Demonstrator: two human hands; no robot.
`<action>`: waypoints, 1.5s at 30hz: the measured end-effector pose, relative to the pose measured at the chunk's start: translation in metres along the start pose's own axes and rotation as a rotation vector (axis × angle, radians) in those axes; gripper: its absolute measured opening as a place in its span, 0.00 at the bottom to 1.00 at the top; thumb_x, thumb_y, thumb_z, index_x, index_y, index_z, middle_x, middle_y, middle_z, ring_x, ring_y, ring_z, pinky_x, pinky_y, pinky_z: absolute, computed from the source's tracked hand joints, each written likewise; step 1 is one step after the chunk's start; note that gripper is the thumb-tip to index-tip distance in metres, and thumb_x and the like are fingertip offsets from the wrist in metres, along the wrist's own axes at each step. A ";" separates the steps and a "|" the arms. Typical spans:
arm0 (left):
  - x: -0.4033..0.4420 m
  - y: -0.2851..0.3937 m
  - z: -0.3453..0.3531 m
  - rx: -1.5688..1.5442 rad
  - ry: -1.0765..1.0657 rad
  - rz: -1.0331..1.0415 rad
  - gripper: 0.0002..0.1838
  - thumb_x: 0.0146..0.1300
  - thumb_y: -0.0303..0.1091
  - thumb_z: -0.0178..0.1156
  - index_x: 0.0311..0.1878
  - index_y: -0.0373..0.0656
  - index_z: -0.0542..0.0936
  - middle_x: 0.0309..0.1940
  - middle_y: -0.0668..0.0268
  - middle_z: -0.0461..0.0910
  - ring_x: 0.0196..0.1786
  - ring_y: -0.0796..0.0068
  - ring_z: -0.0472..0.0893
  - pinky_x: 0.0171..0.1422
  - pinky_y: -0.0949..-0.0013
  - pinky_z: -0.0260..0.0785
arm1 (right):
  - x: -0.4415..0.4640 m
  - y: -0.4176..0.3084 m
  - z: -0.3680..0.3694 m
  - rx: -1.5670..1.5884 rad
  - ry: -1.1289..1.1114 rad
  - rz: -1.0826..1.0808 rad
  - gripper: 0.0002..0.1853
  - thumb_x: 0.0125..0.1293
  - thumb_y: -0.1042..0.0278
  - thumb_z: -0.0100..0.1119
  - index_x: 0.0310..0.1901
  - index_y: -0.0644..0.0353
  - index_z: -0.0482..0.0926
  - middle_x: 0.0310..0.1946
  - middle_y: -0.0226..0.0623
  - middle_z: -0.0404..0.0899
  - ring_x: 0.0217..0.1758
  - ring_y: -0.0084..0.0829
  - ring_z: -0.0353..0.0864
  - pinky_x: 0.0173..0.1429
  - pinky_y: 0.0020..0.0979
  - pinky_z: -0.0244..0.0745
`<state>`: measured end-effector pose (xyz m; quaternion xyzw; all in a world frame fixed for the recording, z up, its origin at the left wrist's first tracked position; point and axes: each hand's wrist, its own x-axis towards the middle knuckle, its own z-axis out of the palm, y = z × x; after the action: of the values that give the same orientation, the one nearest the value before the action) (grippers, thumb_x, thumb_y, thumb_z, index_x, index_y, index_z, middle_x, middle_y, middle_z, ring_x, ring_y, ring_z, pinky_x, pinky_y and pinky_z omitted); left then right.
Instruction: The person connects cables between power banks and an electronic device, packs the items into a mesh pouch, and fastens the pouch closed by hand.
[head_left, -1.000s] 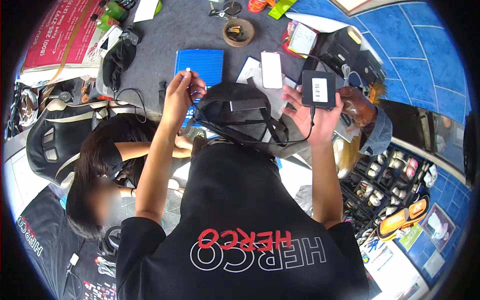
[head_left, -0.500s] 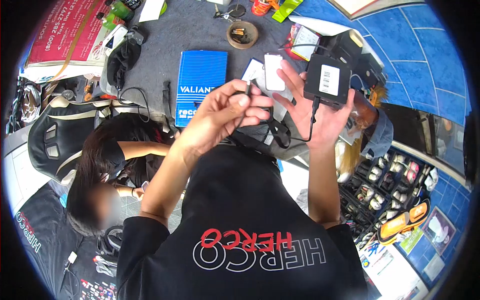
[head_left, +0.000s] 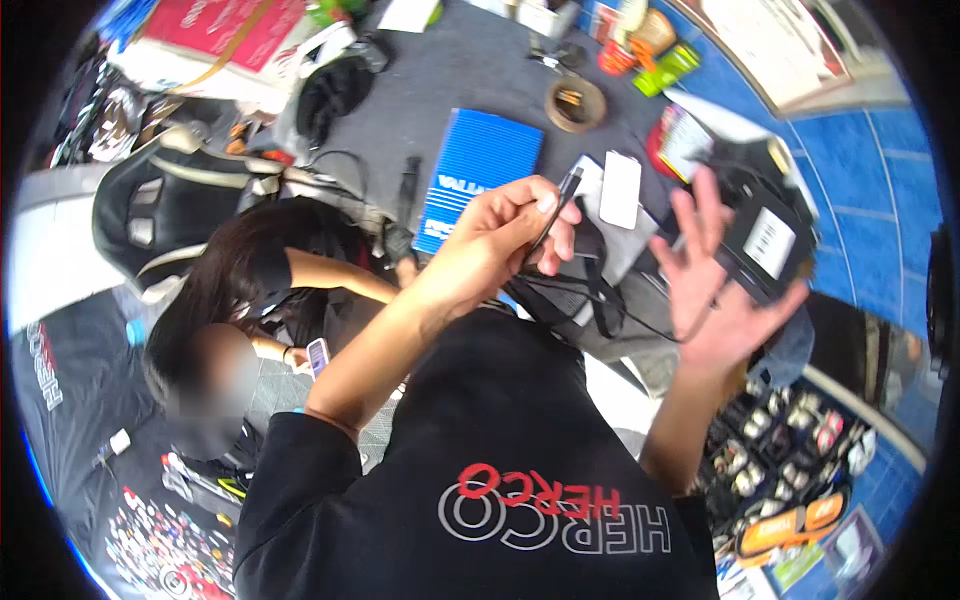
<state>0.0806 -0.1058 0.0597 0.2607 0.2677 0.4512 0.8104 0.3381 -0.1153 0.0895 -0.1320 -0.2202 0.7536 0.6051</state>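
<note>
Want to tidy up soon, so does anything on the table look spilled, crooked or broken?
Nothing there looks spilled or broken. The blue book lies at a slant on the table, harmless enough. The black box in the right hand is tilted too, but blur would hide fine damage.

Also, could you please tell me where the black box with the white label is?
The black box is at the right of the head view, in the person's right hand, well right of the blue book.
</note>
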 end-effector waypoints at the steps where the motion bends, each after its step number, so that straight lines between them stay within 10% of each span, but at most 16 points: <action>1: 0.000 0.001 -0.008 -0.033 0.030 0.013 0.09 0.80 0.37 0.54 0.48 0.42 0.78 0.31 0.75 0.76 0.31 0.86 0.72 0.34 0.80 0.63 | -0.001 -0.005 0.003 -0.026 0.004 -0.031 0.53 0.66 0.25 0.52 0.78 0.64 0.56 0.84 0.56 0.30 0.86 0.56 0.42 0.76 0.64 0.59; 7: -0.004 0.020 -0.077 -0.305 0.556 0.205 0.11 0.81 0.40 0.52 0.49 0.42 0.76 0.25 0.79 0.62 0.25 0.86 0.57 0.26 0.78 0.49 | -0.015 -0.064 0.002 -0.017 -0.156 -0.213 0.56 0.63 0.39 0.66 0.83 0.53 0.42 0.85 0.42 0.33 0.68 0.52 0.70 0.72 0.62 0.69; 13: -0.034 0.041 -0.150 -0.735 0.608 0.286 0.13 0.84 0.35 0.44 0.50 0.35 0.73 0.29 0.72 0.66 0.27 0.82 0.59 0.27 0.78 0.55 | -0.023 -0.090 -0.005 -0.350 0.019 -0.361 0.52 0.68 0.45 0.64 0.81 0.61 0.44 0.84 0.51 0.34 0.72 0.49 0.69 0.77 0.49 0.66; 16: -0.033 0.048 -0.139 -0.575 0.717 0.341 0.15 0.83 0.39 0.46 0.51 0.35 0.75 0.28 0.74 0.65 0.26 0.83 0.58 0.28 0.78 0.56 | -0.020 -0.081 -0.001 -0.386 0.120 -0.369 0.52 0.68 0.46 0.66 0.82 0.60 0.45 0.84 0.52 0.35 0.75 0.51 0.66 0.78 0.51 0.64; 20: -0.030 0.044 -0.086 0.477 0.882 0.343 0.21 0.80 0.51 0.52 0.44 0.42 0.84 0.22 0.79 0.65 0.24 0.88 0.62 0.29 0.78 0.55 | -0.025 -0.081 -0.030 -0.424 0.143 -0.254 0.58 0.63 0.41 0.70 0.82 0.59 0.44 0.84 0.50 0.38 0.79 0.49 0.59 0.81 0.47 0.62; 23: -0.020 0.030 -0.043 0.621 0.496 0.130 0.16 0.79 0.46 0.54 0.43 0.44 0.81 0.28 0.74 0.74 0.27 0.85 0.70 0.31 0.73 0.65 | -0.024 -0.051 -0.037 -0.508 0.183 -0.249 0.56 0.64 0.40 0.68 0.81 0.59 0.46 0.83 0.50 0.44 0.79 0.43 0.61 0.81 0.44 0.59; 26: 0.008 -0.007 -0.017 0.698 0.064 0.382 0.17 0.80 0.44 0.53 0.44 0.39 0.81 0.43 0.60 0.81 0.55 0.69 0.80 0.62 0.61 0.70 | -0.012 -0.006 -0.025 -0.688 0.237 -0.184 0.56 0.66 0.23 0.53 0.81 0.61 0.50 0.82 0.51 0.49 0.81 0.39 0.57 0.81 0.41 0.50; 28: 0.017 -0.015 0.009 0.538 -0.129 0.451 0.17 0.80 0.41 0.54 0.42 0.35 0.80 0.47 0.57 0.80 0.58 0.68 0.79 0.66 0.61 0.69 | -0.002 0.016 -0.017 -0.807 0.233 -0.150 0.57 0.66 0.21 0.50 0.80 0.62 0.51 0.82 0.52 0.50 0.81 0.39 0.57 0.81 0.41 0.50; 35: 0.014 -0.021 0.042 0.530 -0.191 0.347 0.18 0.81 0.43 0.51 0.44 0.34 0.74 0.36 0.54 0.81 0.42 0.60 0.82 0.49 0.58 0.72 | 0.004 0.032 -0.004 -0.792 0.161 -0.036 0.52 0.72 0.23 0.38 0.81 0.62 0.49 0.81 0.52 0.52 0.84 0.45 0.53 0.85 0.44 0.44; 43: 0.000 -0.029 0.053 0.723 -0.167 0.352 0.14 0.81 0.39 0.48 0.53 0.36 0.71 0.28 0.43 0.76 0.34 0.37 0.80 0.35 0.49 0.69 | 0.009 0.038 0.005 -0.523 0.389 -0.150 0.51 0.74 0.23 0.33 0.76 0.68 0.56 0.71 0.60 0.68 0.73 0.49 0.70 0.76 0.47 0.64; 45: -0.005 -0.026 0.050 0.764 -0.181 0.329 0.14 0.80 0.38 0.49 0.55 0.36 0.71 0.28 0.43 0.76 0.34 0.37 0.81 0.35 0.49 0.70 | 0.005 0.030 -0.005 -0.114 0.064 -0.037 0.52 0.72 0.22 0.35 0.75 0.68 0.58 0.67 0.56 0.73 0.67 0.44 0.77 0.68 0.44 0.75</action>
<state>0.1276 -0.1314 0.0794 0.6201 0.2982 0.4179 0.5932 0.3136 -0.1146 0.0705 -0.1860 -0.2456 0.7239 0.6173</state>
